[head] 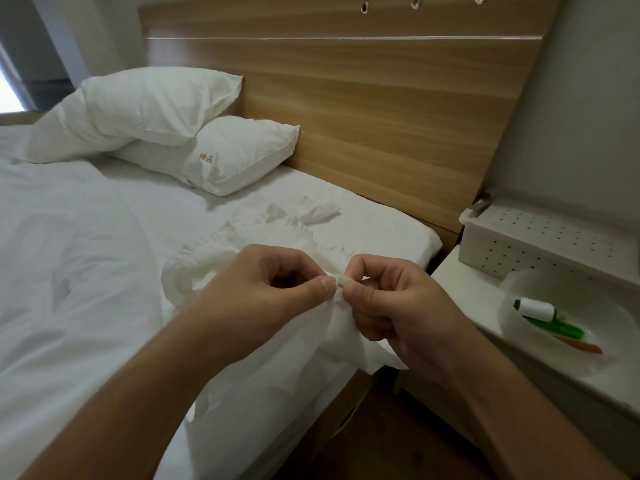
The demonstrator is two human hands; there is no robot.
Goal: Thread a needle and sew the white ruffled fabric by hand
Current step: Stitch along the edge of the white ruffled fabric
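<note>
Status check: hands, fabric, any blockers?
Left hand and right hand both pinch the ruffled fabric at one bunched edge. Needle too small to confirm. Nothing obstructing.

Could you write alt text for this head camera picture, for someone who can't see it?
Seen from above, a person's left hand and right hand pinch a bunched edge of white ruffled fabric over a white bed. Two pillows lean on a wooden headboard. On the nightstand to the right, a clear bowl holds a spool of white thread.
</note>
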